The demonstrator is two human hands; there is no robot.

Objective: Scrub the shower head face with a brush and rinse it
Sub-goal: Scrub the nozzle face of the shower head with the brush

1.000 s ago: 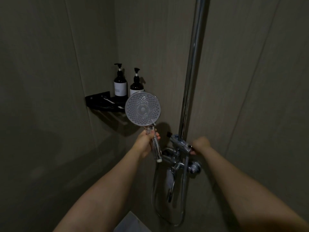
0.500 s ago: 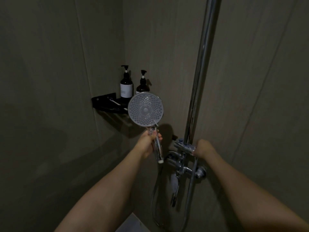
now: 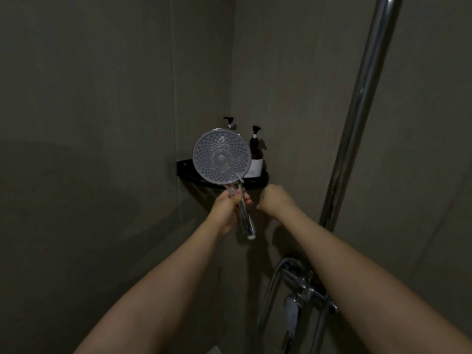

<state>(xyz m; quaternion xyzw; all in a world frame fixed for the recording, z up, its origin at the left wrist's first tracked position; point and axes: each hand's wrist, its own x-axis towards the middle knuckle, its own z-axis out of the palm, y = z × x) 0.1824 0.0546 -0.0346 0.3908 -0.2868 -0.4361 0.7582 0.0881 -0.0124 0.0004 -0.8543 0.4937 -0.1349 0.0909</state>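
A round shower head (image 3: 221, 157) with a pale grey dotted face is turned toward me, held upright by its chrome handle (image 3: 246, 218). My left hand (image 3: 226, 208) is closed around the top of that handle. My right hand (image 3: 275, 201) is raised just right of the handle, right below the black corner shelf (image 3: 184, 166). Its fingers point away from me and are hidden, so I cannot see whether it holds anything. No brush is visible.
Two dark pump bottles (image 3: 256, 152) stand on the shelf, one mostly hidden behind the shower head. A chrome riser pipe (image 3: 357, 111) runs up the right wall. The mixer valve (image 3: 306, 290) and hose (image 3: 268, 290) sit low, under my right forearm. Dark tiled walls meet in the corner.
My right hand has let go of the mixer valve and risen up and left to the shelf. The view has tilted upward. The left hand still holds the shower head.
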